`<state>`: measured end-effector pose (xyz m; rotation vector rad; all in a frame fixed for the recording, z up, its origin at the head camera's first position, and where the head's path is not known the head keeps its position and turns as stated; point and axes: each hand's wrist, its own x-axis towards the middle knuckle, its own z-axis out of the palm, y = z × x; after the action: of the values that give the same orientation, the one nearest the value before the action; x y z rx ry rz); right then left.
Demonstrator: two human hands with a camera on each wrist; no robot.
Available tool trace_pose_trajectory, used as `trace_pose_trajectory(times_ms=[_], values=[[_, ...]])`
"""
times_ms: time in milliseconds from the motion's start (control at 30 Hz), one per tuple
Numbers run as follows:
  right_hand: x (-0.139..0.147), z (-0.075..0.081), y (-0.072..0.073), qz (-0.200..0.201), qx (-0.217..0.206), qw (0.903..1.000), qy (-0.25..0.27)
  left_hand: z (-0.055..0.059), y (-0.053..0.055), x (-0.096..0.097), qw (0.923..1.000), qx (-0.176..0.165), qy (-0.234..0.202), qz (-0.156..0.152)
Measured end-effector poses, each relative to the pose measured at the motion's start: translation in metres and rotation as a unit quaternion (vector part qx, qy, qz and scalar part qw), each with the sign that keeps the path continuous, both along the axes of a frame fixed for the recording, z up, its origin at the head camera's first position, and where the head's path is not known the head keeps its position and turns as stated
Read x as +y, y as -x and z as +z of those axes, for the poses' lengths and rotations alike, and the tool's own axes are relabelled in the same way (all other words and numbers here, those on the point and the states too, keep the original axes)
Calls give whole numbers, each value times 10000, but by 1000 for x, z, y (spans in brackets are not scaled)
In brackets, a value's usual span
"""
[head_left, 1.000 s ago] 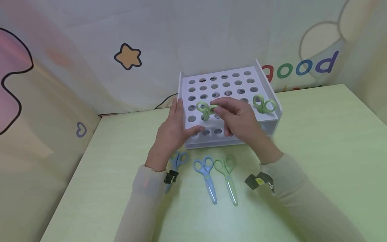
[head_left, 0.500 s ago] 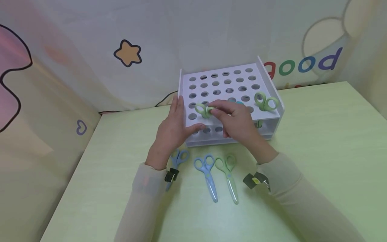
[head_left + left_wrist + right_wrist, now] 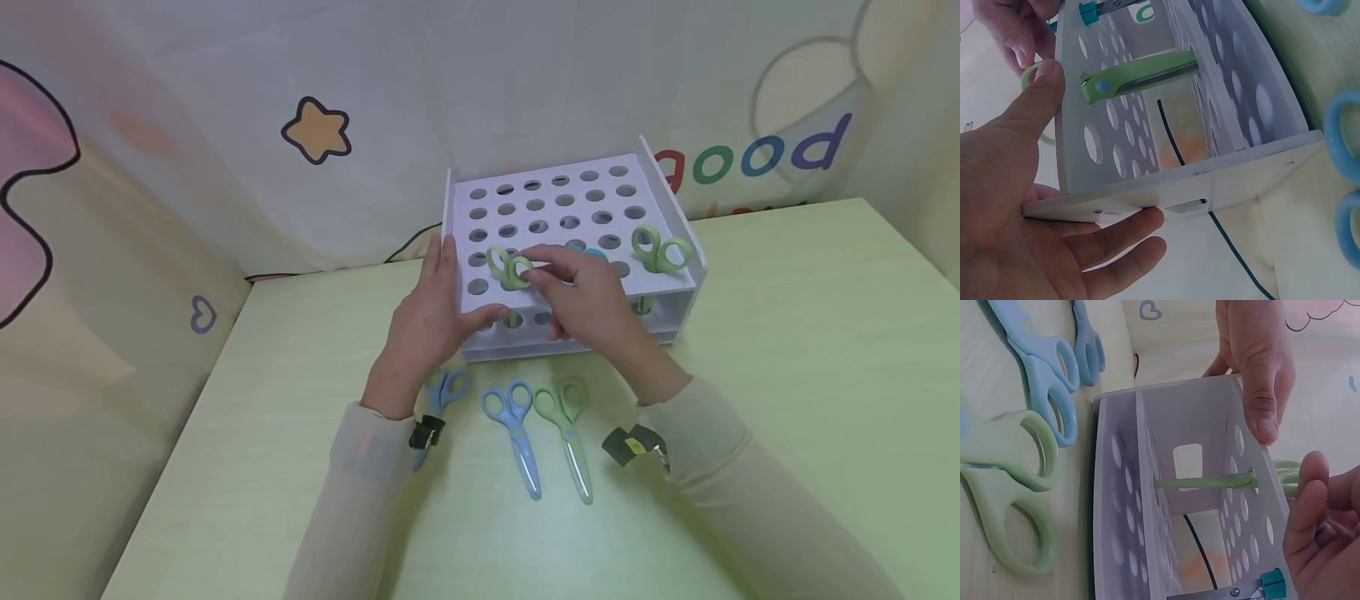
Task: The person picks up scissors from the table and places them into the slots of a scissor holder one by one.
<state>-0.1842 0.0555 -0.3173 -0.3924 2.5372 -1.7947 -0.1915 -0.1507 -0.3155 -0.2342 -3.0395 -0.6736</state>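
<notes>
We have green scissors [image 3: 510,280] handles-up in the front row of the rack [image 3: 552,213].
Our right grip [image 3: 588,296] pinches one handle loop between thumb and finger; our left grip [image 3: 429,323], fingers nearly straight, rests along the rack's left side. Two blue pairs [image 3: 518,432] and another green pair [image 3: 566,432] lie on the counter [image 3: 787,333].

Around the rack [image 3: 552,212] in the head view, hands could pass over the table [image 3: 810,283] at 3 o'clock. The wall [image 3: 525,83] blocks 12, the left hand [image 3: 426,321] 8, the right hand [image 3: 588,292] and forearm 5; blue scissors [image 3: 517,429] lie around 6 to 7. Upright green scissors [image 3: 658,260] obstruct the rack's top at 3; holes from 11 to 1 are reachable from above.
</notes>
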Motion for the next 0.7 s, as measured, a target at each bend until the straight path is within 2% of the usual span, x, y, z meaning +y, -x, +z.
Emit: trace_pose_trajectory(times_ms=[233, 433, 567, 700], values=[[1, -2, -1, 35, -160, 9996, 241, -3, 0, -5, 9999, 30, -117, -16], [5, -7, -4, -97, -100, 9985, 530, -4, 0, -4, 9998, -61, -173, 23], [13, -8, -11, -35, -77, 9998, 191, -3, 0, -2, 9996, -204, -202, 30], [21, -7, -20, 331, -251, 9984, -377, 0, 0, -1, 9997, -219, -123, 80]])
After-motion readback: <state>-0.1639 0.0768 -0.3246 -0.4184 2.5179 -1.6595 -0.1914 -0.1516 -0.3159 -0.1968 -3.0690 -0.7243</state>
